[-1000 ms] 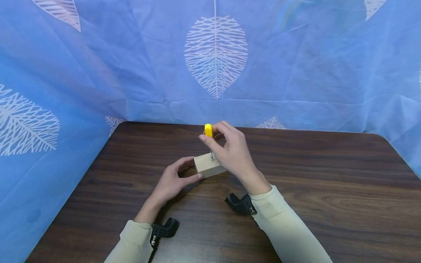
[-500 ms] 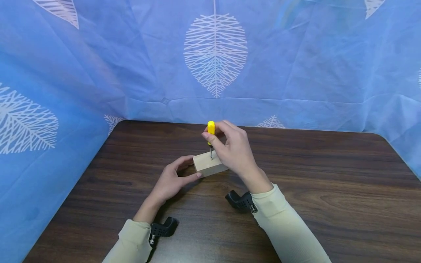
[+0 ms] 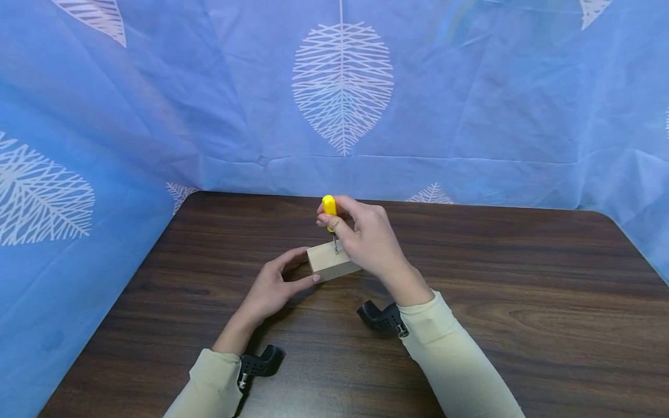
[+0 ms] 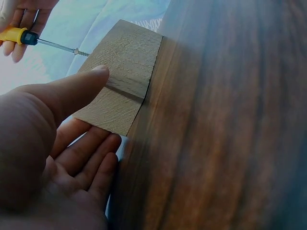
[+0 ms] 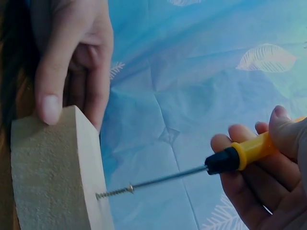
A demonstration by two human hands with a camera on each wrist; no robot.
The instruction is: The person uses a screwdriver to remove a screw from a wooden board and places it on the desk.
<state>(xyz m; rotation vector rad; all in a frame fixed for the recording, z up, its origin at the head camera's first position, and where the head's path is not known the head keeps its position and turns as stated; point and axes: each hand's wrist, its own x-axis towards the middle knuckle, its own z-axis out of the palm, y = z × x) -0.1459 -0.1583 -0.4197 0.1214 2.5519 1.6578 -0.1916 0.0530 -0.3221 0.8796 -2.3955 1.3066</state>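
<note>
A pale wooden block point(image 3: 331, 269) lies on the brown table. My left hand point(image 3: 270, 288) grips its left end, thumb on the near side and fingers at the far side. My right hand point(image 3: 373, 244) holds a screwdriver point(image 3: 328, 206) by its yellow handle, between thumb and fingers, over the block. In the right wrist view, the steel shaft point(image 5: 168, 177) meets the head of a threaded screw point(image 5: 114, 192). The screw stands out of the block's top face, most of its thread showing. In the head view the handle leans slightly left.
The dark wood-grain table point(image 3: 522, 302) spreads around the hands, widest to the right. Blue cloth point(image 3: 444, 104) with white leaf prints hangs behind it and along the left. A black wrist mount point(image 3: 263, 361) sits on the left wrist, another black mount point(image 3: 378, 318) on the right.
The screwdriver handle swung right to nearly upright, then back to a left lean, with my right fingers and thumb shifting around it. My left hand and the block stay practically in place.
</note>
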